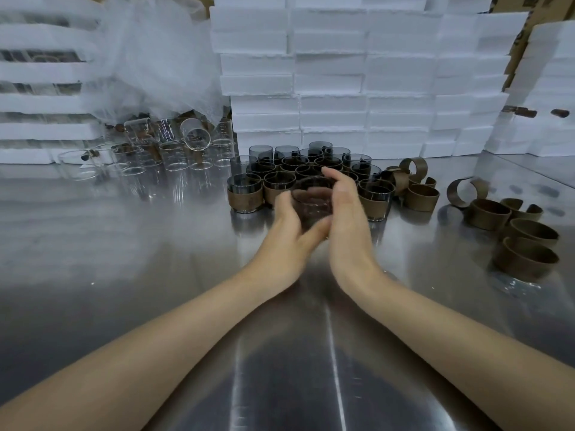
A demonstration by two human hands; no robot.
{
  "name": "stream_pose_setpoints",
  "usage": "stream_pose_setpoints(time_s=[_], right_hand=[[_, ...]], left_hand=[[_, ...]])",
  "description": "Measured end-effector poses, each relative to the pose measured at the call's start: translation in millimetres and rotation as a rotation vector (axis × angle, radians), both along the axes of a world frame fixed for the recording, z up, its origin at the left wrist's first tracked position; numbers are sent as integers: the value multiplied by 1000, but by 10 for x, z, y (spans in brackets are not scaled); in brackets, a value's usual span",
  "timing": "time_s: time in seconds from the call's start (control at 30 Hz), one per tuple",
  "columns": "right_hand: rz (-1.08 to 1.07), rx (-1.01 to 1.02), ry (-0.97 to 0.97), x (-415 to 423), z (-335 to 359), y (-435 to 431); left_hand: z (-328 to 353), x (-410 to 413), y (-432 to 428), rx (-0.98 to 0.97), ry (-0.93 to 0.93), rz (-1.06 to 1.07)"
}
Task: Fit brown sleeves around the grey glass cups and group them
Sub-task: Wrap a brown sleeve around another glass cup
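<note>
Trays (37, 73): far left; white foam slabs stacked flat with dark gaps between them and rough edges.
Film (155, 57): far left; a crumpled translucent white sheet, draped over the trays' right end and hanging above the beakers.
Beakers (174, 154): far left on the table; clear glass cylinders with printed scale marks. Most stand upright and close together, and one lies tipped on top.
Table (124, 259): brushed steel, shiny, with streaked reflections.
Blocks (342, 73): far centre; white foam bricks with a grainy surface, stacked as a wall behind the cups.
Cups (245, 191): far centre, grouped and touching; smoky grey glass, round, with thick clear bases. The near rows wear brown bands and the back row looks bare. The hands hide part of the group.
Left hand (289, 225): blurred; its thumb and fingers curl round the cup's left side.
Cup (311, 200): grey glass, clasped between both hands just in front of the group. Blur hides whether a band is on it.
Right hand (348, 213): wrapped round the cup's right side, with its fingers curving over the far rim.
Sleeves (525, 244): right; matte brown bands, loose. One heap touches the group and another lies well apart nearer right. Some are closed rings, some open C-curls.
Cardboard (519, 42): far right; a brown corrugated edge between the foam stacks.
</note>
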State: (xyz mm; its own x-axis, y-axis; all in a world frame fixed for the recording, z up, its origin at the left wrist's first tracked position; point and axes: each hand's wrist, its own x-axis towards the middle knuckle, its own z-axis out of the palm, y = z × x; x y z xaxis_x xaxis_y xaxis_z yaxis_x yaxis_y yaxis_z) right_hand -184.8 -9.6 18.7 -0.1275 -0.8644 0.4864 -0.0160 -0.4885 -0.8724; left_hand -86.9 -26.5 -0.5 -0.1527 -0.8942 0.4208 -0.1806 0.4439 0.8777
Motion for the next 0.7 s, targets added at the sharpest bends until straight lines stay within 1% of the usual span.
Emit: stream_pose_setpoints(time_s=[0.07,0.1,0.17,0.2,0.27,0.33,0.4,0.43,0.47,0.5,0.57,0.6,0.63,0.7], right_hand=[[-40,74,-125,-49,87,-10],[7,150,-180,-82,125,-36],[196,286,-249,-168,169,-82],[287,306,-249,-209,176,-102],[382,288,-209,-235,164,-126],[387,257,-153,-199,110,-184],[342,260,-95,-137,62,-245],[290,254,-13,-124,58,-254],[204,212,152,-138,66,-247],[91,124,383,-173,78,-239],[-120,-81,862,-265,57,-235],[-210,-138,1003,-303,55,-227],[-288,-173,1051,-325,71,-220],[-442,-230,981,-363,152,-215]], left_hand=[[-6,-18,29,-4,-23,-109],[3,-10,36,-10,-23,-150],[11,-1,37,-35,-18,-215],[3,0,38,-42,-4,-230],[-1,-19,44,-30,50,-231],[20,-36,40,39,198,-219],[59,-13,19,175,405,-233],[78,10,9,226,480,-250],[95,33,8,264,535,-263],[108,57,4,293,587,-261],[147,99,-21,339,693,-188],[164,118,-44,354,736,-149],[176,136,-72,361,763,-122],[194,147,-92,375,791,-92]])
